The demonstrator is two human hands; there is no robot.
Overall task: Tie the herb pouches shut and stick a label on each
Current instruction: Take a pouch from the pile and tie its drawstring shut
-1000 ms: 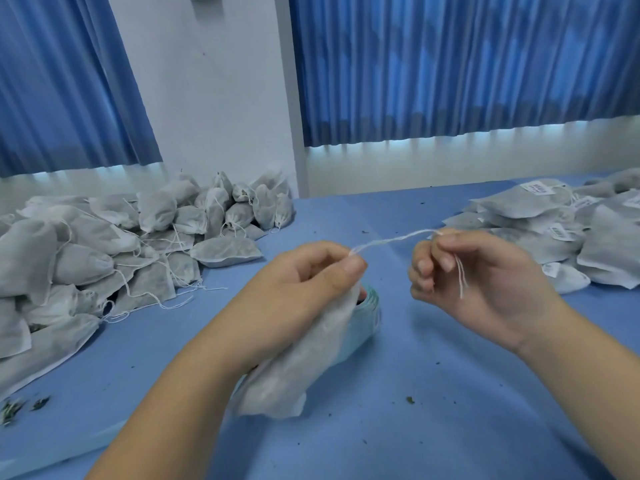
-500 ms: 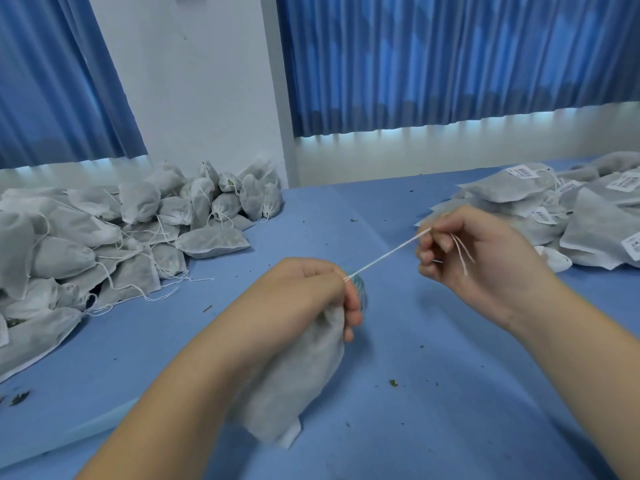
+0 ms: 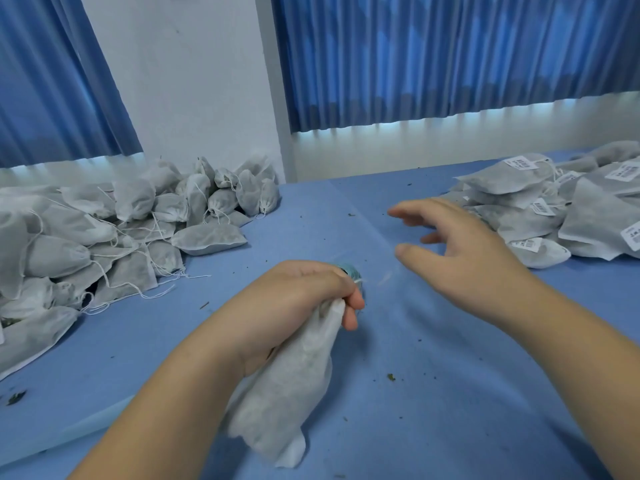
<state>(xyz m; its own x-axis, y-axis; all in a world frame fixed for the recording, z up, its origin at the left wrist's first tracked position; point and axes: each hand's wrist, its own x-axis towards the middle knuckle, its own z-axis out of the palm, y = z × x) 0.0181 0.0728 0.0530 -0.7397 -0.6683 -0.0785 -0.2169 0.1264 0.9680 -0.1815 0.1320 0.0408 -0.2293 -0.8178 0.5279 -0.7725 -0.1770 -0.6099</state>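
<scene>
Over blue table (image 3: 433, 393), gripped herb pouch (image 3: 287, 393) by neck in clenched left hand (image 3: 298, 299), mostly hiding teal roll (image 3: 350, 270) behind. Held right hand (image 3: 464, 261) apart, fingers (image 3: 415, 214) released, blurred. Barely showed drawstring (image 3: 358, 280).

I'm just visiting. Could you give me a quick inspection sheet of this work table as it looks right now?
Surface: blue table cover, flat.
Job's things: one held pouch; unlabelled pouches piled left; labelled pouches piled right.
Clutter: herb crumbs; a teal roll behind the left hand.
Hands: left hand grips the pouch neck; right hand open, holding nothing.
Cables: nothing seen.
Surroundings: blue curtains, white wall.
</scene>
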